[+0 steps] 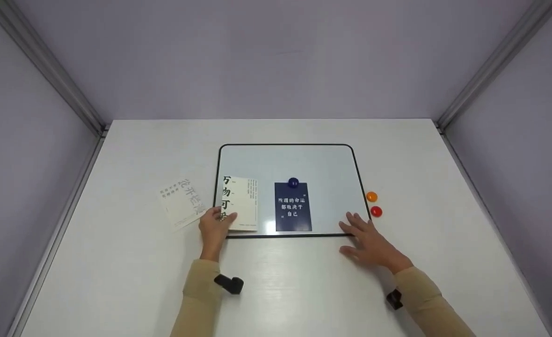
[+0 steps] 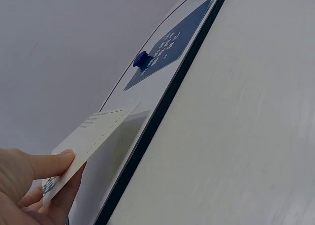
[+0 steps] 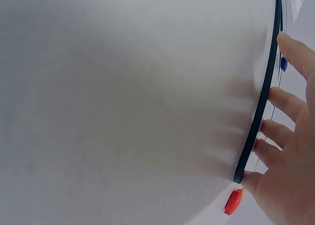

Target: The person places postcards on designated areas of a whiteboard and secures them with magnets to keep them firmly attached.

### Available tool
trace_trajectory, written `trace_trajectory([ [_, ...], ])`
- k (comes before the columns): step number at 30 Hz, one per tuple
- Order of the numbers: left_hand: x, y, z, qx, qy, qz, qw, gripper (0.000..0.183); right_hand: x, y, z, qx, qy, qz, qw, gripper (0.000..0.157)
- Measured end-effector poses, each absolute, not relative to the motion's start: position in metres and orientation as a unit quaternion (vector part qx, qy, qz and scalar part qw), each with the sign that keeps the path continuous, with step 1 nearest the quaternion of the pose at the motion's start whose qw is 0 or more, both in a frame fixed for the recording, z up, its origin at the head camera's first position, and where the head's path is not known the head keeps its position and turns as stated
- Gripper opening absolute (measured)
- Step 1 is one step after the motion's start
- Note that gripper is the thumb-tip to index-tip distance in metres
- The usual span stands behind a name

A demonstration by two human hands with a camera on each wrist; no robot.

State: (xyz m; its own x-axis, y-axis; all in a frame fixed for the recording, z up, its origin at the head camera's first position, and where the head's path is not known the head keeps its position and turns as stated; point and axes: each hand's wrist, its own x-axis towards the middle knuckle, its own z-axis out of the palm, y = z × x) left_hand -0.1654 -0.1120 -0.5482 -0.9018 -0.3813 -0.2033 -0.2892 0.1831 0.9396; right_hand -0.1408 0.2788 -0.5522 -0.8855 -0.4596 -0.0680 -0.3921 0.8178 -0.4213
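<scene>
Between thumb and fingers, my left hand [image 1: 214, 230] pinches a cream card [image 1: 244, 203] with dark green lettering over the whiteboard's left part. In the left wrist view that card [image 2: 96, 131] tilts above the board, casting a shadow. A navy card [image 1: 294, 213] with white writing lies on the whiteboard [image 1: 325, 168], a dark blue round magnet [image 1: 294, 182] at its top edge. My right hand [image 1: 368, 241] has its fingers spread at the board's lower right corner. From the right wrist, those fingers [image 3: 283, 104] appear along the black frame [image 3: 263, 94], holding nothing.
An orange magnet [image 1: 372, 196] and a red magnet [image 1: 376, 211] lie on the white table [image 1: 276, 281] just right of the board. Left of the board, a white card [image 1: 177, 208] with grey lettering lies askew. Walls [image 1: 276, 61] enclose the back and both sides.
</scene>
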Motion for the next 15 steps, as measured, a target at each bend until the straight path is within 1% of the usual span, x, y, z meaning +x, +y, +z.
trace_trajectory([
  [10, -0.1691, -0.1046, -0.5505, 0.229, -0.770, -0.595, 0.026, 0.044, -0.1429, 0.2808, -0.5550, -0.224, 0.952, -0.193, 0.084, 0.067],
  [15, -0.1714, -0.1017, -0.5512, 0.219, -0.777, -0.589, 0.036, 0.043, -0.1435, 0.2807, -0.5552, -0.237, 0.948, -0.202, 0.071, 0.066],
])
